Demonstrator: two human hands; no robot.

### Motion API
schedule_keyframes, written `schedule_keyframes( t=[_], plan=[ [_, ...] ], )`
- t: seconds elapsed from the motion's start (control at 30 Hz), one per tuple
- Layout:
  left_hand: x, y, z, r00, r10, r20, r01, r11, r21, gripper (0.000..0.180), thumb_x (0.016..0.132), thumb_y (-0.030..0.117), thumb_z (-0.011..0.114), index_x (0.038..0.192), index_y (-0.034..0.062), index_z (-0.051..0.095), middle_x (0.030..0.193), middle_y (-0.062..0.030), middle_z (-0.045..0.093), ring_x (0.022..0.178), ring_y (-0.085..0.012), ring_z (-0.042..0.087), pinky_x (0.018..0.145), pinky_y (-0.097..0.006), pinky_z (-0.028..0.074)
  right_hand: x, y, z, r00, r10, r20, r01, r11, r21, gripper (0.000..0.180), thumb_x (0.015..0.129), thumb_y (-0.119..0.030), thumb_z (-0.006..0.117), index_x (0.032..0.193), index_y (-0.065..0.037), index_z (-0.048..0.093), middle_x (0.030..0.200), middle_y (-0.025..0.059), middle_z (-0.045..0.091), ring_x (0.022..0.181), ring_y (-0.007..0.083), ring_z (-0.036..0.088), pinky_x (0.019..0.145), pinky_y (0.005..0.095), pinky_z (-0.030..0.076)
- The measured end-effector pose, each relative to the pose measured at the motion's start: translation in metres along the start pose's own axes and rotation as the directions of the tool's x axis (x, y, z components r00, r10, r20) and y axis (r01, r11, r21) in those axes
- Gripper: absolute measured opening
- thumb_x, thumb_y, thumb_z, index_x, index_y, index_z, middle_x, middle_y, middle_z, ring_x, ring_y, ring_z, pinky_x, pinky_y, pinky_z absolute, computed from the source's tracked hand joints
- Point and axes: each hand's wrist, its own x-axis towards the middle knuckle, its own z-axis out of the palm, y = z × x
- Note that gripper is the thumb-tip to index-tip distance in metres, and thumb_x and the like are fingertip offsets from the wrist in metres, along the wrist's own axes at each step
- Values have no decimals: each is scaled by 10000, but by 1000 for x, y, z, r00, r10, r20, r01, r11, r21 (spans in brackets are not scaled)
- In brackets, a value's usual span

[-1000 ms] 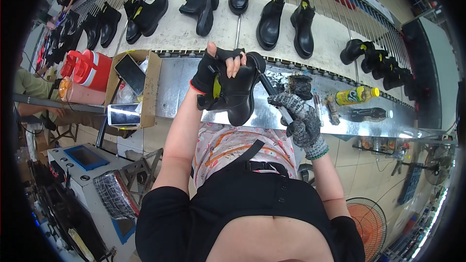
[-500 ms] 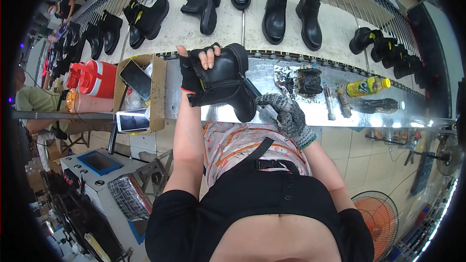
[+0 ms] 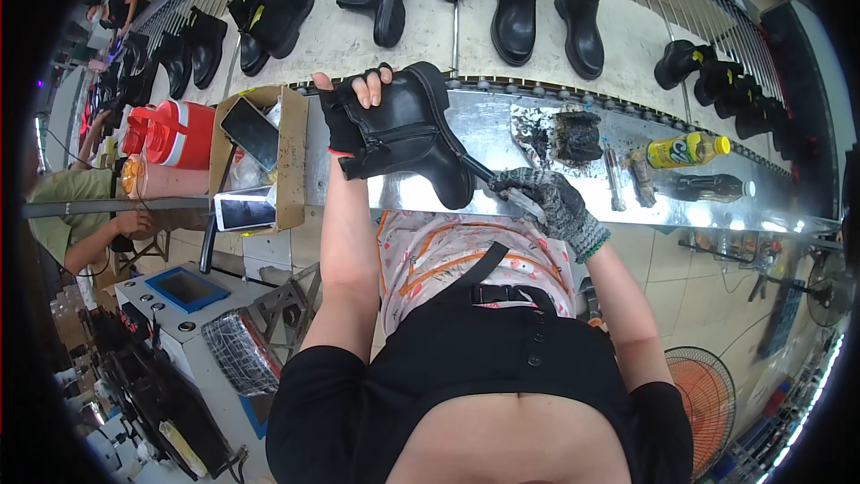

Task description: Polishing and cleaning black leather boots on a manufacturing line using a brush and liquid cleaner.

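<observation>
Left grip [image 3: 351, 109]: in a black fingerless glove, closed on the boot's upper, fingertips bent over it, thumb sticking up free.
Black boot [image 3: 399, 116]: just right of the left grip and left of the right grip, held up over the near part of the worktop [image 3: 484, 115], toe pointing down, sole turned toward the right grip, side zip showing.
Right grip [image 3: 545, 201]: in a grey knitted glove, wrapped round the tool's pale handle.
Tool [image 3: 477, 168]: reaches from the right grip up and left, its dark end at the boot's sole edge; whether it touches is unclear.
Dark block [image 3: 579, 136]: beyond the right grip, beside a stained sheet [image 3: 530, 131].
Bottles: right of the right grip, one yellow [image 3: 685, 151], one dark [image 3: 712, 187].
Cardboard box [image 3: 293, 161]: left of the left grip, two phones [image 3: 249, 133] in it.
Conveyor [image 3: 475, 54]: beyond both grips, carrying more black boots [image 3: 517, 13].
</observation>
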Motion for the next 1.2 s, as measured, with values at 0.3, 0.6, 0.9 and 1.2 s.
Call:
schedule_keyframes(
  t=[0.3, 0.6, 0.9, 1.2],
  plan=[
    [2, 2, -21, 951, -80, -298, 67, 996, -55, 814, 839, 732, 232, 556, 21, 510, 684, -88, 486, 920, -261, 459, 934, -343, 327, -25, 30, 11, 992, 109, -71, -100, 988, 118, 301, 834, -161, 600, 1105, -30, 612, 1057, 119, 644, 965, 190, 623, 862, 303, 470],
    [22, -41, -66, 716, 355, -601, 139, 771, 621, 675, 910, 594, 331, 833, -22, 596, 771, -153, 620, 764, -233, 589, 770, -350, 470, -37, 84, 26, 942, 325, -84, -38, 353, 935, 920, 769, -760, 331, 1217, 28, 488, 1060, 194, 609, 897, 173, 610, 768, 233, 503],
    [-4, -21, -46, 872, 488, -47, 98, -80, 992, 615, 841, 638, 435, 917, 54, 612, 820, -94, 650, 770, -273, 629, 727, -351, 465, -38, 59, 39, 825, 489, -284, 81, 394, 916, 862, 814, -746, 288, 1173, -2, 531, 921, 149, 644, 557, 78, 558, 474, 157, 453],
    [-83, -22, 12, 827, 524, -204, 413, -320, 853, 724, 667, 580, 713, 1015, -30, 537, 880, -161, 646, 781, -259, 640, 690, -337, 498, -35, 53, 37, 811, 357, -463, 58, 739, 672, 707, 900, -641, 278, 1112, -44, 591, 843, 70, 651, 561, 73, 535, 513, 219, 466]
  ],
)
